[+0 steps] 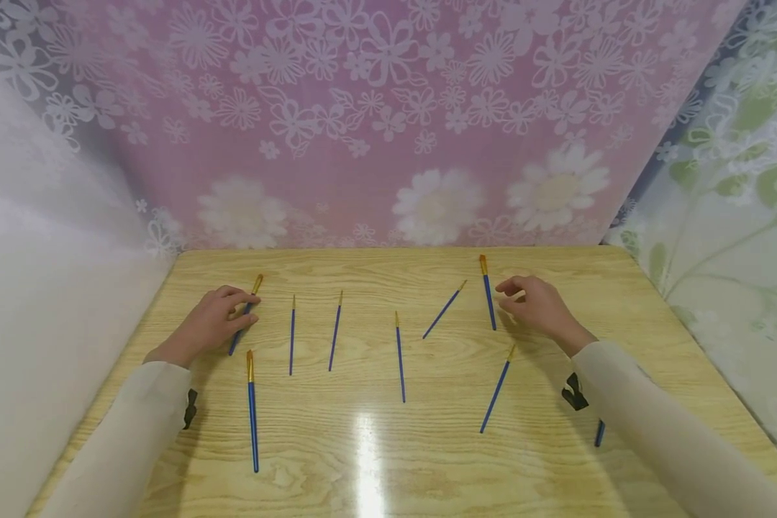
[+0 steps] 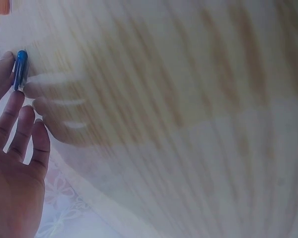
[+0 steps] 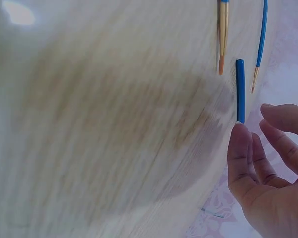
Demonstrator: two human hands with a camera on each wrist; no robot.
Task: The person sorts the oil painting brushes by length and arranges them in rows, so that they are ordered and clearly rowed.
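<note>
My left hand [image 1: 210, 320] hovers over a flat paintbrush [image 1: 238, 338] at the table's left, with thumb and forefinger on either side of its blue handle. The bristle end sticks out beyond the forefinger. In the left wrist view the blue handle end [image 2: 21, 67] shows between thumb and fingers, which look relaxed; contact is unclear. At the back right, my right hand [image 1: 534, 306] is just beside another flat paintbrush [image 1: 488, 295] with orange bristles. Its fingers are loosely bent with a gap to the thumb. The right wrist view shows a blue handle [image 3: 241, 89] by a fingertip.
Several thin brushes lie between the hands, including one upright [image 1: 292, 338] and one slanted [image 1: 443, 311]. A flat brush [image 1: 252, 417] lies nearer on the left, a thin one [image 1: 497, 392] nearer right. The right sleeve partly hides another [image 1: 599, 433]. A flowered curtain [image 1: 375, 144] borders the wooden table [image 1: 362, 467].
</note>
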